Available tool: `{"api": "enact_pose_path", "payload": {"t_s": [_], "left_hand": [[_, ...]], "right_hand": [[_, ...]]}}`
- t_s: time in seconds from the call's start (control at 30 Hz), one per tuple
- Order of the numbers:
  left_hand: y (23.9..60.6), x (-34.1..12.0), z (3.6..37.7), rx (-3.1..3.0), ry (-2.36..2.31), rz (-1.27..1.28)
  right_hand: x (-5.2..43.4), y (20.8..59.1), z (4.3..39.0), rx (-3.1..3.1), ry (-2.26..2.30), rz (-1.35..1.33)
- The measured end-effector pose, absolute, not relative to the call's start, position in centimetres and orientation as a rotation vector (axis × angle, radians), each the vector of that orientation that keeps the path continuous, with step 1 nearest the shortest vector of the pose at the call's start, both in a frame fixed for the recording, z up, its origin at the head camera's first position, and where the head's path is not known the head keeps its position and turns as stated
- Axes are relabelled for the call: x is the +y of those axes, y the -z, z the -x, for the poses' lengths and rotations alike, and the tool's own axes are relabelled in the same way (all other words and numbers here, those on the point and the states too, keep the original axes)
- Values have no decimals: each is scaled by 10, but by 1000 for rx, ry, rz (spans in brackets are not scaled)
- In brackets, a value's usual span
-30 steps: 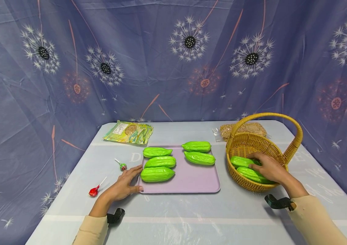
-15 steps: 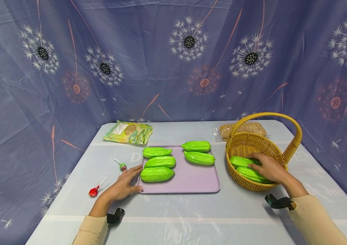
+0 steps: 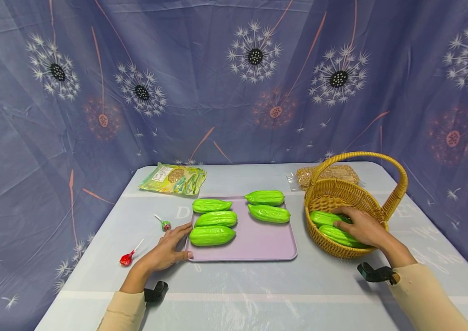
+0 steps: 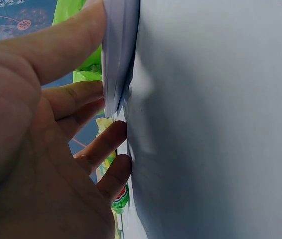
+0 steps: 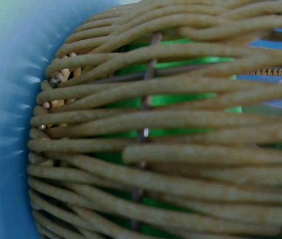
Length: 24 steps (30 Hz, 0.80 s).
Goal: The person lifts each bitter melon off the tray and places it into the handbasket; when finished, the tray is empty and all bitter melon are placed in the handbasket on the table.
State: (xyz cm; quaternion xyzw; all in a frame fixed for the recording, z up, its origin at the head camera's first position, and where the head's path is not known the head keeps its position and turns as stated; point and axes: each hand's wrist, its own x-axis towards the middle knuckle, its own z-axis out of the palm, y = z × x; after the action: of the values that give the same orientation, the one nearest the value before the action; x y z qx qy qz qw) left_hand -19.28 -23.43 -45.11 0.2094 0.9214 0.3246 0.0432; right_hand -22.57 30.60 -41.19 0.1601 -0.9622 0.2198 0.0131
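My right hand point(image 3: 363, 226) reaches into a yellow wicker basket point(image 3: 333, 250) at the right, its fingers over the rear green bitter melon point(image 3: 322, 218) and the thumb between that one and a front bitter melon point(image 3: 340, 236). In the right wrist view the basket's woven wall point(image 5: 181, 122) hides the hand. My left hand point(image 3: 168, 248) rests at the left side of a lilac tray point(image 3: 254, 246), thumb on its near corner and fingers along its edge. On the tray lie three bitter melons point(image 3: 212, 235) at the left and two point(image 3: 268, 214) at the upper right.
The basket's tall handle point(image 3: 401, 184) arches over it. Left of the tray lie a green lollipop point(image 3: 166, 225) and a red lollipop point(image 3: 126, 259). A green printed bag point(image 3: 173, 179) and a clear bag of grain-like food point(image 3: 329, 176) lie at the back, before a blue curtain point(image 3: 217, 92).
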Motion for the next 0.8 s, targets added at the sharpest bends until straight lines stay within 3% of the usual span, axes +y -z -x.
{"api": "enact_pose_path", "payload": {"t_s": [0.8], "left_hand": [[451, -234, 192, 2800, -1001, -608]], "right_hand": [[296, 395, 211, -2887, -717, -479]]}}
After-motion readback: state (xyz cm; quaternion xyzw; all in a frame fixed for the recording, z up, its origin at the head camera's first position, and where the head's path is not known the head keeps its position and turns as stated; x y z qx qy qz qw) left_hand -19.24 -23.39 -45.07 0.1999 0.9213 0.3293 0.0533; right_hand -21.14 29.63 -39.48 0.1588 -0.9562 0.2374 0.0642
